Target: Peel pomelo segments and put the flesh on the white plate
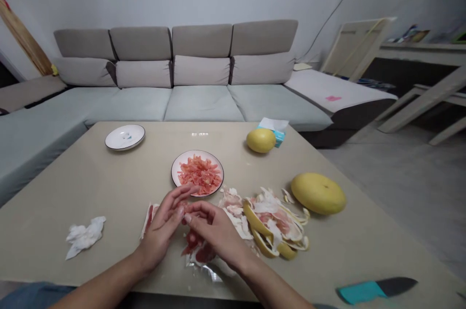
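My left hand [162,224] and my right hand [214,231] meet near the table's front edge, their fingertips pinched together over pink pomelo flesh [194,246] lying on the tabletop. Both hands have curled fingers; what they pinch is too small to name. Just beyond them stands a white plate [174,169] filled with pink pomelo pieces [199,175]. To the right of my right hand lies a heap of yellow peel and white pith [271,221].
A whole pomelo [318,193] sits at the right, a smaller one [260,140] beside a tissue pack [277,127] further back. An empty white plate [124,137] stands at the back left, crumpled tissue [84,236] at the left, a teal-handled knife [376,289] at the front right. A grey sofa [174,86] runs behind.
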Demonstrator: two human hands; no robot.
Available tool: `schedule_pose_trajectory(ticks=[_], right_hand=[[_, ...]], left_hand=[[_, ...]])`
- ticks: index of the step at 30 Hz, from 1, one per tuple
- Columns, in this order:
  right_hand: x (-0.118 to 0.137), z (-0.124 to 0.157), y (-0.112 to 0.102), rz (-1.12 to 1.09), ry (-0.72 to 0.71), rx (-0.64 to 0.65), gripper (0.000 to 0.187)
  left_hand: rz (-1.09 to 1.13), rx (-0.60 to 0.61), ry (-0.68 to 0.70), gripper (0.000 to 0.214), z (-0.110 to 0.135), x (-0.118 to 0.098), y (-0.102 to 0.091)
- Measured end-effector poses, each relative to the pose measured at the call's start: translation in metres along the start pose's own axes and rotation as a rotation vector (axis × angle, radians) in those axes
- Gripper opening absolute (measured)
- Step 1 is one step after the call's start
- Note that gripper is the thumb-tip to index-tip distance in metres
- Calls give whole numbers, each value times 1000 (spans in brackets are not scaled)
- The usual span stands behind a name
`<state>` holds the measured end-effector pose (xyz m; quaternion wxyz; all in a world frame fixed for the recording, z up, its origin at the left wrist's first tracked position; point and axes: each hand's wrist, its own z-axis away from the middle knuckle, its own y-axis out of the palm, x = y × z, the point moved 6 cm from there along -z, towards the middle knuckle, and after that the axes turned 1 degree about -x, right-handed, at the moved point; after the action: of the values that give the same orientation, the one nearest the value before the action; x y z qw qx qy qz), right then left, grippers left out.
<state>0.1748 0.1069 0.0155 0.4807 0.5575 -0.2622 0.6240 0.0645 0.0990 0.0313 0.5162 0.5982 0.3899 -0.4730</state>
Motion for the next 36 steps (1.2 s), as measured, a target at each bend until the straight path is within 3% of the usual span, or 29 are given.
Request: schedule_pose_trajectory(ticks=[6,10,16,22,29,36], right_hand=[[-6,1,10,-19,10,27,35],[1,4,7,158,-59,-67,22],[2,2,9,373,-155,-126,12],[-8,-5,4,437,-101,-132,14],[-11,-4,7,135,-9,-5,28],[-8,-1,10,269,-47,-52,21]], left_hand=[[-113,84,1,41,17,-4,-8],[-118,7,-40,48,19,-9,-23],[-36,-91,-315,29,17,7,-40],[-101,-47,-234,24,8,12,-44],[-51,-83,-192,31,13,9,-46],[-100,-84,-174,28,15,5,-45]])
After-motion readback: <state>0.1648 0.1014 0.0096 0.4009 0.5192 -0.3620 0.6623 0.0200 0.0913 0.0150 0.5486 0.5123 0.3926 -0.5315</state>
